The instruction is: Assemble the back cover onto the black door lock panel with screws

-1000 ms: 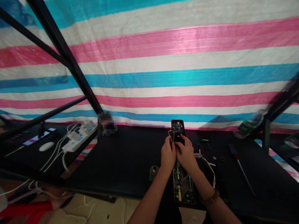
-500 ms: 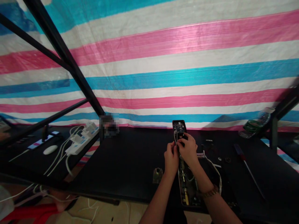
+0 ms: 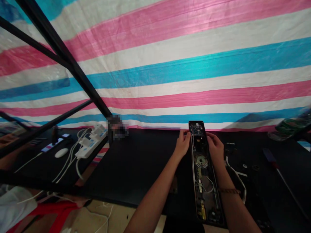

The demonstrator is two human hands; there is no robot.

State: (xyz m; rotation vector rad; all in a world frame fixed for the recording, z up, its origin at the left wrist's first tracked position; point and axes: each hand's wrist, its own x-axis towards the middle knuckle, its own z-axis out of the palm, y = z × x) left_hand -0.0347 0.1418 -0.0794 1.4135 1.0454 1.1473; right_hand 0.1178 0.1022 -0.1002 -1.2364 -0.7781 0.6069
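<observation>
In front of me a long, narrow dark casing (image 3: 197, 168), which looks like an opened electronic door-lock panel, points away from me with its inside facing up. A small circuit board (image 3: 196, 128) sits in its far end. White wires (image 3: 193, 158) run down along its left inner side, and a round spring-like part (image 3: 201, 161) lies mid-way. Nearer to me is a brass-coloured part (image 3: 203, 210). My left hand (image 3: 182, 144) grips the far left edge, thumb on the rim beside the board. On the opposite edge my right hand (image 3: 215, 149) is closed; its fingertips are partly hidden.
Right of the casing lie a white cable (image 3: 239, 181), small loose parts (image 3: 245, 166) and a dark-handled tool (image 3: 270, 158) with a long shaft. A plastic bottle (image 3: 289, 127) rests at the far right. A power strip (image 3: 88, 144) and black frame bars (image 3: 82, 81) are left.
Both hands have let go of the white wires near the board and moved apart to the casing's two edges. The view has shifted, so the casing's inside shows more fully.
</observation>
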